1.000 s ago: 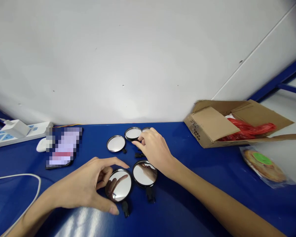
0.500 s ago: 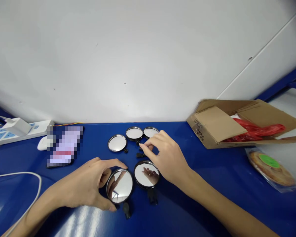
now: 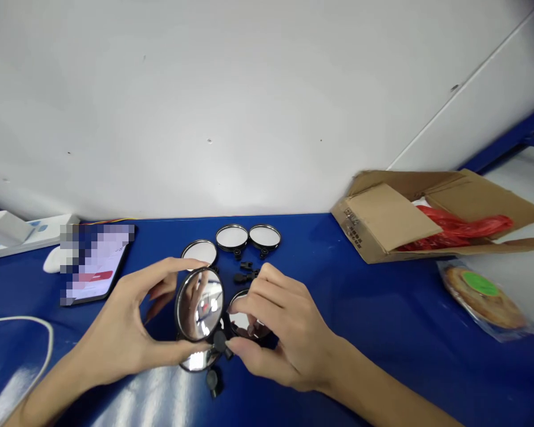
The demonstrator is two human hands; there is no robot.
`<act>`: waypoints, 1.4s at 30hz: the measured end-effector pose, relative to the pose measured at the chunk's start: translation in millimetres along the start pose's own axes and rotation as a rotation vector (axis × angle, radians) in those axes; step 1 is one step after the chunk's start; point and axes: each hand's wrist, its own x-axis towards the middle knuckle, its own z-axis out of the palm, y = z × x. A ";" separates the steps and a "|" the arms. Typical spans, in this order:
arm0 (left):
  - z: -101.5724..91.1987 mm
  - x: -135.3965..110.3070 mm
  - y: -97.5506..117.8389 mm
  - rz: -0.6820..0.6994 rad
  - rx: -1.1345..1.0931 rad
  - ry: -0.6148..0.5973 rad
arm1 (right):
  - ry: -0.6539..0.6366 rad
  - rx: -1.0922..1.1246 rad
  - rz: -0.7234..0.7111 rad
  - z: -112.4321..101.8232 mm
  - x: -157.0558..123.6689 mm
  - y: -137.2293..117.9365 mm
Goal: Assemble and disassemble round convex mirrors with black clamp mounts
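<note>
My left hand (image 3: 124, 326) grips a round chrome-rimmed mirror (image 3: 199, 305) by its edge and holds it tilted up above the blue table (image 3: 360, 332). My right hand (image 3: 285, 332) pinches the black mount (image 3: 220, 342) at the bottom of that mirror. A second mirror (image 3: 242, 317) lies flat, mostly hidden under my right fingers. Below the raised mirror I see a shiny sliver and a black knob (image 3: 213, 381); I cannot tell whether they are a reflection. Three more small mirrors (image 3: 232, 236) lie at the back, with a loose black part (image 3: 244, 276) in front of them.
A phone (image 3: 93, 267), a white oval object (image 3: 52, 261) and a power strip (image 3: 9, 232) lie at the left, with a white cable (image 3: 31, 323). At the right stand an open cardboard box (image 3: 382, 219) holding a red bag (image 3: 463, 230), and a wrapped round snack (image 3: 480, 293).
My left hand has lifted the near mirror off the table and tilted it up. My right hand has come back from the far mirrors and closed on the raised mirror's black mount.
</note>
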 end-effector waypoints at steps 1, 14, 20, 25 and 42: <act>3.1 -0.6 1.0 0.054 0.043 0.067 | 0.014 -0.012 -0.024 2.0 -0.3 -1.1; 25.6 -5.1 18.5 -0.095 -0.475 0.338 | 0.036 -0.259 -0.082 13.8 -6.3 -4.3; 28.4 -2.9 38.9 -0.437 -0.756 0.059 | 0.015 -0.311 -0.118 15.9 -4.6 0.5; 30.8 -2.3 37.0 -0.466 -0.778 0.050 | -0.027 -0.349 -0.135 14.7 -3.2 0.6; 1.3 -2.2 18.9 -0.440 -0.849 -0.339 | -0.324 -0.191 -0.209 -7.7 4.8 -7.7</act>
